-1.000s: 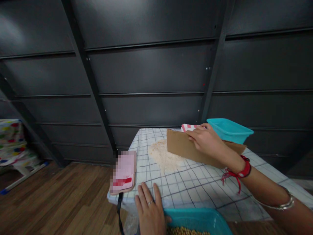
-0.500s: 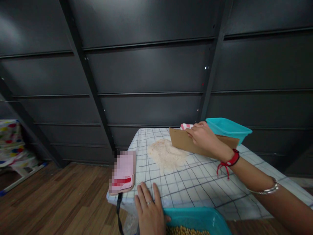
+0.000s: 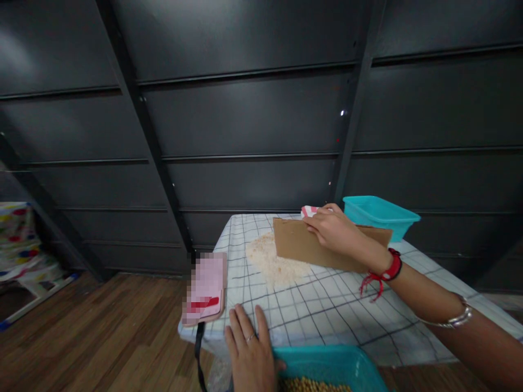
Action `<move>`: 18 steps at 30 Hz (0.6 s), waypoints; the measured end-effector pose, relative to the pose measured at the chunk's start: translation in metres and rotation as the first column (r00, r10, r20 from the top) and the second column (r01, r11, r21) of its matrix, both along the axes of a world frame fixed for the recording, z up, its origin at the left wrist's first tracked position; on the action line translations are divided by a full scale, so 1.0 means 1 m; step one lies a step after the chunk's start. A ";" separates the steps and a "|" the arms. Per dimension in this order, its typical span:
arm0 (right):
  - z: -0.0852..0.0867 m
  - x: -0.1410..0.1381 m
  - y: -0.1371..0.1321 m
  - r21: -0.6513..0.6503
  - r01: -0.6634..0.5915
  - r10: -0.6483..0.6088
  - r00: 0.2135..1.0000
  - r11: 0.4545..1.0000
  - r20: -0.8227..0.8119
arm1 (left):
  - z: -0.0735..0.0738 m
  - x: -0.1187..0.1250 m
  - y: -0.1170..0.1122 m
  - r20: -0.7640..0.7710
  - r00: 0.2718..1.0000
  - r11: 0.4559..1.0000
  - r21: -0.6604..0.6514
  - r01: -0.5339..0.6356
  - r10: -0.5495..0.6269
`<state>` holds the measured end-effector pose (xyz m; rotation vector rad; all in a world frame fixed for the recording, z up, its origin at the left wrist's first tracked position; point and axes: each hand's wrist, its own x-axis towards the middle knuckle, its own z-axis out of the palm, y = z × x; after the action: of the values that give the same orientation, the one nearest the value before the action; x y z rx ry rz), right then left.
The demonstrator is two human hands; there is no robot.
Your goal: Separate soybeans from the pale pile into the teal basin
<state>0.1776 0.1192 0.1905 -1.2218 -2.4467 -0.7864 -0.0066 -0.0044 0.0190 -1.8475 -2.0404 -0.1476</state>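
Note:
My right hand [image 3: 333,228] grips the top edge of a brown cardboard piece [image 3: 296,245] that stands on edge on the checked tablecloth [image 3: 327,305]. Its left end overlaps a pale heap of flour-like powder [image 3: 267,261]. My left hand [image 3: 250,354] lies flat on the near table edge, fingers stretched out, against the rim of a teal tub [image 3: 339,366] holding yellowish grains [image 3: 310,385].
A second teal tub [image 3: 379,213] stands at the table's far right, with a red-and-white striped item [image 3: 308,211] behind my right hand. A pink phone case [image 3: 206,287] hangs over the table's left edge. A dark panelled wall stands behind; wooden floor and spotted fabric [image 3: 18,239] lie left.
My right hand has slid the cardboard leftward and nearer, so it now covers the right part of the powder heap. My left hand has stayed in place.

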 end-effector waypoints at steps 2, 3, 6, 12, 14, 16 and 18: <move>0.001 0.005 0.004 0.009 0.010 -0.010 1.000 1.000 -0.016 | -0.002 0.000 0.001 -0.008 1.000 1.000 -0.003 -0.008 0.008; 0.002 0.008 0.005 0.015 0.013 -0.013 1.000 1.000 -0.027 | -0.003 0.000 0.001 -0.006 1.000 1.000 -0.006 -0.011 0.011; 0.004 0.013 0.004 0.045 0.000 0.002 0.998 0.999 -0.056 | -0.007 -0.001 0.002 0.008 1.000 1.000 -0.016 -0.005 0.005; -0.002 0.011 -0.010 0.042 -0.147 0.149 0.988 0.988 -0.030 | -0.003 -0.001 0.001 0.008 1.000 1.000 -0.008 -0.002 0.002; -0.005 0.009 -0.016 0.056 -0.184 0.184 0.983 0.981 -0.002 | -0.001 0.000 0.000 0.007 1.000 1.000 -0.005 -0.005 0.005; -0.006 0.008 -0.021 0.072 -0.206 0.203 0.978 0.976 0.038 | -0.002 0.001 0.000 0.015 1.000 1.000 -0.007 -0.010 0.010; -0.005 0.007 -0.026 0.078 -0.232 0.227 0.972 0.970 0.065 | -0.005 0.001 0.002 0.027 0.999 1.000 -0.015 -0.020 0.020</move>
<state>0.1847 0.0927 0.1858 -0.8773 -2.5115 -0.8575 -0.0054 -0.0029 0.0138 -1.8433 -2.0831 -0.1539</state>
